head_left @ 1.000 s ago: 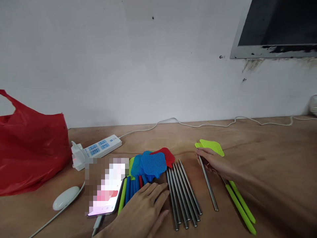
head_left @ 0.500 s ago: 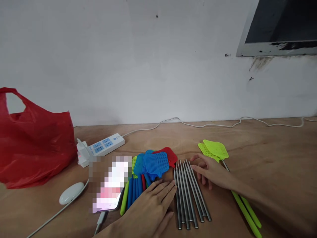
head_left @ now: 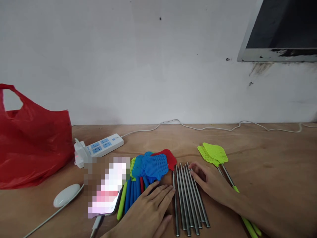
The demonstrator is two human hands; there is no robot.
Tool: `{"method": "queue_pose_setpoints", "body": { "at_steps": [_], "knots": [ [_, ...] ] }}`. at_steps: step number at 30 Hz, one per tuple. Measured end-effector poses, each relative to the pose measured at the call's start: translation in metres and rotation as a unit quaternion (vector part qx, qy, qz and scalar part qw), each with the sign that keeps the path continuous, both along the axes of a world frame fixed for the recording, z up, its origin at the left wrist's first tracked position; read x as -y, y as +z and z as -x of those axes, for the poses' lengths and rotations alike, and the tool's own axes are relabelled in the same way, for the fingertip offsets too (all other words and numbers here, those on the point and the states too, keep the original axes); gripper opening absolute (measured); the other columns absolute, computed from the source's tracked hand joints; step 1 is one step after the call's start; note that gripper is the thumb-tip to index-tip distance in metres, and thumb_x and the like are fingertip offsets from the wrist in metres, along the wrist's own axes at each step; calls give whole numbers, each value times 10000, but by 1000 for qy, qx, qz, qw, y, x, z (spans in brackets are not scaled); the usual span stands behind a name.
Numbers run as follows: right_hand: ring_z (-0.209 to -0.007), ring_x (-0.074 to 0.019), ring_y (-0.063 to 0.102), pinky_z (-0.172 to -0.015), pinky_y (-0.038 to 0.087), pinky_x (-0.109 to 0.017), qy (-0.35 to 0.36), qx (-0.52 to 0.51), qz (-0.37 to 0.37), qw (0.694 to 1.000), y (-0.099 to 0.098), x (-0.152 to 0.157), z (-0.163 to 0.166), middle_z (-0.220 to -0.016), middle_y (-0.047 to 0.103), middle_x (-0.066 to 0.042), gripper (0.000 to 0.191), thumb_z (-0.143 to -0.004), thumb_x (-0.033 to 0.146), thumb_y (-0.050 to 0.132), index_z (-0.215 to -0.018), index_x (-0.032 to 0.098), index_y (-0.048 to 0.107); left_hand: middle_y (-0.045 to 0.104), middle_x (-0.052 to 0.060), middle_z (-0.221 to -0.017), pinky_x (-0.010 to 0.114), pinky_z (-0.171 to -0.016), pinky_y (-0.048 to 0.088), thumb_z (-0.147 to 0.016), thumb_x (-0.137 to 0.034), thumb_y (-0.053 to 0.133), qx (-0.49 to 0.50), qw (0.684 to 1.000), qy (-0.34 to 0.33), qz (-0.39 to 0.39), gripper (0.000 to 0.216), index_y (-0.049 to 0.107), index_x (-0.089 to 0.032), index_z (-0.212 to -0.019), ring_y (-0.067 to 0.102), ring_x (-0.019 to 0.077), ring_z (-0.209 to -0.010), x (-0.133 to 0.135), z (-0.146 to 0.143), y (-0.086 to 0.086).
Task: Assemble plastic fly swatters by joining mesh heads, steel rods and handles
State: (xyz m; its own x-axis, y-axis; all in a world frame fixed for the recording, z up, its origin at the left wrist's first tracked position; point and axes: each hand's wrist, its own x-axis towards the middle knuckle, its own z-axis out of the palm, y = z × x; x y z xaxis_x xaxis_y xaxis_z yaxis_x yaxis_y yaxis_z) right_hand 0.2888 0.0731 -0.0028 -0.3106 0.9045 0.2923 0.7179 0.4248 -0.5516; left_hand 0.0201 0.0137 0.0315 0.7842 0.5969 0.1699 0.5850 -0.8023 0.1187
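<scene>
Touching rods (head_left: 190,201): your right hand (head_left: 203,177), grip unclear; your left hand (head_left: 152,208), fingers flat and loose, left of rods.
Swatters (head_left: 216,153): two look complete, right of rods.
Heads (head_left: 155,165), handles (head_left: 122,201): left of rods, seemingly unjoined.

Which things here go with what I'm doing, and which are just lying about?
Part of the work:
metal rods
coloured handles
mesh heads
two yellow-green swatters

Apparently just lying about:
red bag
power strip
phone
white oval object
</scene>
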Motion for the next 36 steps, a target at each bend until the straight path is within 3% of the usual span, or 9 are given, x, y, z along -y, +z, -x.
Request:
{"method": "queue_pose_setpoints", "body": {
  "at_steps": [10,14,17,20,24,30,36],
  "knots": [
    [-687,-210,649,-650,400,-320,-6,85,-32,996,4,6,3,-744,680,-8,146,-974,257,434,-983,234,577,660,52,-1332,398,-1163,372,-983,-181,533,18,998,-6,61,255,594,-209,-1229,597,209,-1247,3,-2,7],
    [-744,-239,671,-646,389,-332,-54,152,-67,985,5,9,4,-814,723,-39,183,-993,298,420,-910,229,568,657,55,-1330,403,-1140,395,-977,-181,543,20,997,-4,69,242,598,-205,-1212,606,224,-1230,3,-1,7],
    [-785,-278,666,-699,397,-376,-115,240,-125,956,8,13,5,-829,724,-78,221,-989,322,429,-870,213,581,643,68,-1350,415,-1133,401,-986,-197,530,-1,997,-1,79,244,595,-195,-1221,592,239,-1245,1,-1,6],
    [-866,-335,652,-808,388,-479,-164,339,-183,908,11,16,4,-876,723,-126,228,-980,293,437,-897,192,623,629,69,-1368,421,-1142,386,-995,-207,518,-8,996,-3,84,252,587,-196,-1237,578,240,-1261,1,-1,6],
    [-890,-373,641,-767,407,-534,-211,400,-172,875,8,17,0,-944,719,-151,250,-981,241,409,-961,182,651,631,72,-1363,412,-1144,380,-988,-199,529,-10,997,-3,79,253,587,-192,-1235,581,237,-1256,1,-1,6],
    [-936,-365,645,-604,450,-403,-214,380,-121,892,2,17,-4,-1024,691,-172,268,-992,314,413,-978,177,642,643,58,-1338,385,-1109,414,-976,-198,551,15,998,1,67,246,592,-208,-1218,600,230,-1222,3,0,5],
    [-871,-293,666,-734,489,-408,-129,316,-119,932,5,17,3,-982,696,-116,213,-975,230,427,-978,198,637,648,50,-1315,371,-1075,440,-964,-197,565,14,996,12,82,218,604,-219,-1178,601,232,-1204,3,1,5]
  ]
}}
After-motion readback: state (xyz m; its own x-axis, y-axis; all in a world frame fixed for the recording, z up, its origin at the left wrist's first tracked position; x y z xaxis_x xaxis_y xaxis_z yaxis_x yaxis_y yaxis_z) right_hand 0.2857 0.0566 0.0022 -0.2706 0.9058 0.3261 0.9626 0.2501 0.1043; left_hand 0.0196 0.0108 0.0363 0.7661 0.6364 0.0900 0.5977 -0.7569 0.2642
